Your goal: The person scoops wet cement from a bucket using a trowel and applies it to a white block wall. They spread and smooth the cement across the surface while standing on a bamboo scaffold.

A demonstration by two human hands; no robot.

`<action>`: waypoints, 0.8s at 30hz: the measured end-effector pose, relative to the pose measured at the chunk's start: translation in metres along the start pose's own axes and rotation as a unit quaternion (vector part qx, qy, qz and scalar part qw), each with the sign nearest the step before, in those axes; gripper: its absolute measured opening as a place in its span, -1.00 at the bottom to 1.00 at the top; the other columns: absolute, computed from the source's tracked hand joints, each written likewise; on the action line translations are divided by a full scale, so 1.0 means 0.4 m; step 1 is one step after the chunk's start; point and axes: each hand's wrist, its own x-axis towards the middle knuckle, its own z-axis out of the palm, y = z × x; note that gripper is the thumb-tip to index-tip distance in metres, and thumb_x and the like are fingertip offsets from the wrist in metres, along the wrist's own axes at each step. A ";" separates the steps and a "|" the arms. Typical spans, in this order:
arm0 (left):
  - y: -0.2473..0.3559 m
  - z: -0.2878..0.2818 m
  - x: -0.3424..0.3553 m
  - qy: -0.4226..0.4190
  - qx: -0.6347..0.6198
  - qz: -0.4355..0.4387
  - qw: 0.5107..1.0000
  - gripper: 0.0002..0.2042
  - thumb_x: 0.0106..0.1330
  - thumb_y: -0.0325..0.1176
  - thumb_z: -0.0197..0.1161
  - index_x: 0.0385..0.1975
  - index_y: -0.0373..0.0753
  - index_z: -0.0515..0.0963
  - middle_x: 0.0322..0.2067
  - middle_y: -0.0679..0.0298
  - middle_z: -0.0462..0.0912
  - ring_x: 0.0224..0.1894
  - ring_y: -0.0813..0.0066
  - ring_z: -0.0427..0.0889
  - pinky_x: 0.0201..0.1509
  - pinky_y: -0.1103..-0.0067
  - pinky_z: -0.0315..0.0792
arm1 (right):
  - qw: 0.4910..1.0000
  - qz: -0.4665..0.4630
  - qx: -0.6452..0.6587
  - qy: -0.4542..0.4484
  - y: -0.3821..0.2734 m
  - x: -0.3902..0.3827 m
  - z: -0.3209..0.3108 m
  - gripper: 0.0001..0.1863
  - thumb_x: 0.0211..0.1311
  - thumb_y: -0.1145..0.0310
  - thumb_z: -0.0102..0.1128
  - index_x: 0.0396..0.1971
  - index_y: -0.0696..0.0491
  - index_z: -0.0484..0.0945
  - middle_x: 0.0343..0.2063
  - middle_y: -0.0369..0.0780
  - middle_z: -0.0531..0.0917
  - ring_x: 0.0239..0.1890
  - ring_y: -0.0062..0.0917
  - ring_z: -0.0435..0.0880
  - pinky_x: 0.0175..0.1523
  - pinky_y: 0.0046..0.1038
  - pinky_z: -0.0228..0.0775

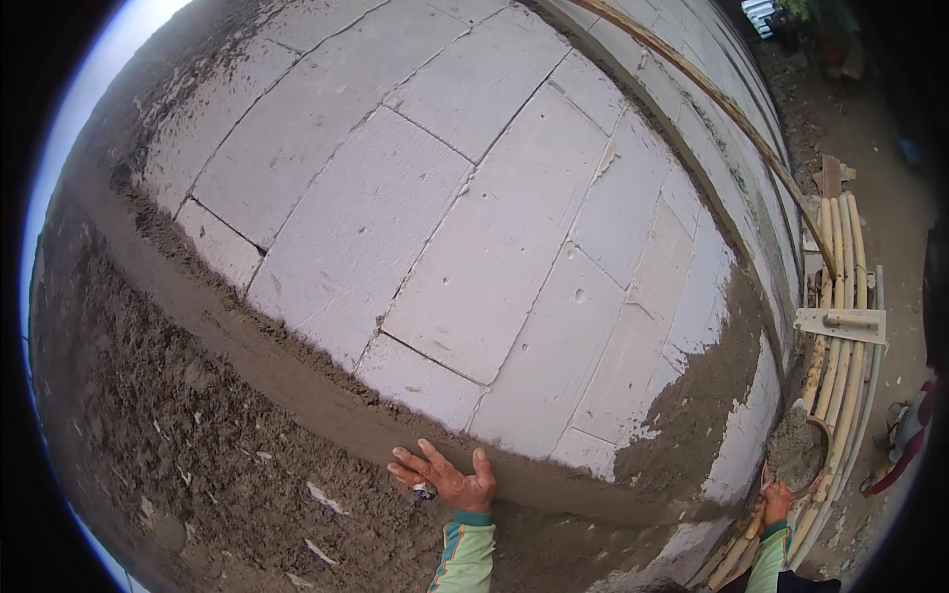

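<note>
My left hand is raised against a wall, its fingers spread and nothing in its grasp. A dark, shiny ring-like piece shows on one of its fingers. Behind it runs a smooth band of wet mortar, between rough plaster and bare blocks. At the lower right, my right hand is closed at the near edge of a round, brown-rimmed container. Grey mortar fills this container. The fingers' exact hold on the rim is partly hidden.
Pale blocks make up the wall, with a mortar patch at right. A long wooden pole leans across the upper right. Bamboo poles with a wooden crosspiece run along the right, above bare ground.
</note>
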 end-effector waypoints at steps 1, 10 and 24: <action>0.007 0.005 0.001 0.002 -0.006 -0.002 1.000 -0.17 0.35 0.16 0.11 0.49 -0.17 0.02 0.50 -0.16 -0.22 0.51 -0.37 -0.38 0.43 -0.26 -0.29 | 0.999 0.006 0.019 -0.043 -0.052 -0.086 0.056 -0.64 0.24 0.34 0.16 0.04 -0.01 0.43 -0.55 -0.30 0.45 -0.70 -0.51 0.44 -0.65 -0.33 0.38; -0.002 0.021 0.030 0.039 -0.007 0.015 0.999 -0.11 0.28 0.23 0.16 0.50 -0.15 0.06 0.51 -0.16 -0.20 0.52 -0.34 -0.30 0.41 -0.24 -0.11 | 0.975 0.056 0.198 -0.079 -0.301 -0.465 0.181 -0.83 0.39 0.22 0.15 -0.19 -0.02 0.47 -0.50 -0.41 0.48 -0.60 -0.73 0.45 -0.58 -0.60 0.36; -0.025 0.023 0.010 0.065 -0.040 0.041 0.996 -0.12 0.28 0.20 0.14 0.50 -0.17 0.03 0.50 -0.18 -0.22 0.51 -0.37 -0.33 0.38 -0.31 -0.19 | 0.888 -0.340 0.108 0.290 -0.540 -0.745 -0.335 -0.74 0.40 0.31 0.09 -0.01 0.09 0.44 -0.41 -0.36 0.47 -0.46 -0.69 0.45 -0.42 -0.62 0.36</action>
